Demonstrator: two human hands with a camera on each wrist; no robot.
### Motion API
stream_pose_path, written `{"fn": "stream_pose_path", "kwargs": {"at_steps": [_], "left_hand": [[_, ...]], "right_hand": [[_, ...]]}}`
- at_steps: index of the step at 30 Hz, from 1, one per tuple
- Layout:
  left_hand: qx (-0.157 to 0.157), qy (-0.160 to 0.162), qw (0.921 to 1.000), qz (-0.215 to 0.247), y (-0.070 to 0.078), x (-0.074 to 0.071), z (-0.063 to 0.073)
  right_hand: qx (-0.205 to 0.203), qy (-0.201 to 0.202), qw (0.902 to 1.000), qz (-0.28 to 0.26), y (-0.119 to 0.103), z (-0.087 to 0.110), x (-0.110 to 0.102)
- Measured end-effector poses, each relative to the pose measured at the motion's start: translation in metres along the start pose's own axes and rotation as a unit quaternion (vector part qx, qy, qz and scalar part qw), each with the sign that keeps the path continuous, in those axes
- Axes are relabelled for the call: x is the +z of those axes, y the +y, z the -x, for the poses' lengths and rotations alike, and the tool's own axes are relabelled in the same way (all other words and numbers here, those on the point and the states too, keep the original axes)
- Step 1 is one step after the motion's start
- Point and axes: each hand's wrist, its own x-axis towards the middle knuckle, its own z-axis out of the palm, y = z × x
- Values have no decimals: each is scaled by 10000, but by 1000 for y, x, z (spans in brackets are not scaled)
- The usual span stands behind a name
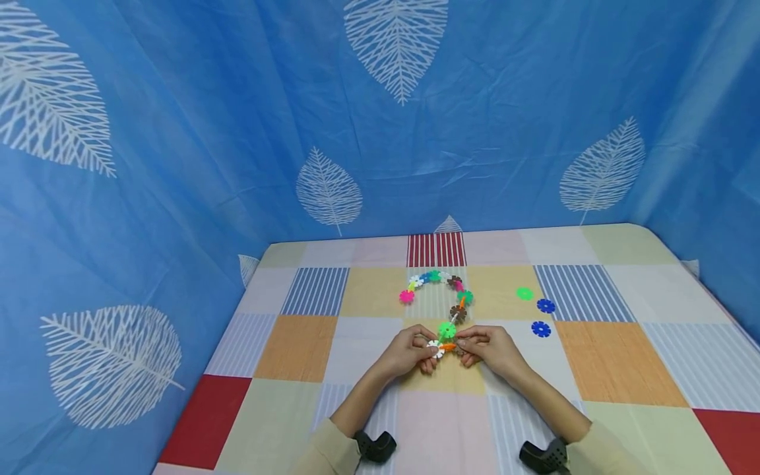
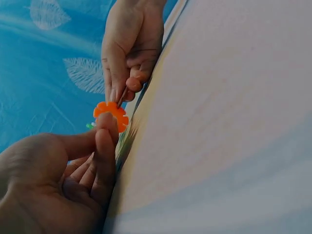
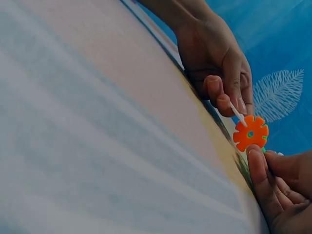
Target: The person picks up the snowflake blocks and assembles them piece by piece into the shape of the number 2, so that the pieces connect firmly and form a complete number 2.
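My left hand pinches a white notched interlocking disc, which shows edge-on in the right wrist view. Opposite it, my right hand pinches a thin brown interlocking disc at the other side of an orange disc. The orange disc stands between both hands, with my right thumb at its lower edge in the right wrist view. A light green disc sits just beyond the fingers. From there a curved chain of joined discs runs away over the table, past a brown disc to a pink disc.
To the right of the chain lie a loose green disc and two loose blue discs, one farther and one nearer. A patchwork cloth covers the table. Blue curtains with white leaves enclose its back and sides.
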Motion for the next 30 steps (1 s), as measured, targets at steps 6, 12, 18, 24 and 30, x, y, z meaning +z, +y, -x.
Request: {"fn": "stream_pose_path", "kwargs": {"at_steps": [6, 12, 18, 24, 30], "left_hand": [[-17, -189, 9996, 230, 0, -3, -1], [-74, -211, 9996, 194, 1, -2, -1], [-169, -19, 9999, 11, 2, 4, -2], [-269, 43, 9993, -237, 4, 5, 0], [-255, 70, 9993, -260, 4, 3, -1]], "right_hand": [[226, -174, 9994, -194, -2, -1, 1], [332, -106, 9993, -138, -4, 2, 1], [-79, 311, 9930, 1139, -6, 8, -12], [-1375, 2290, 8900, 3694, 2, 23, -64], [-1328, 2784, 8490, 4291, 12, 39, -105]]}}
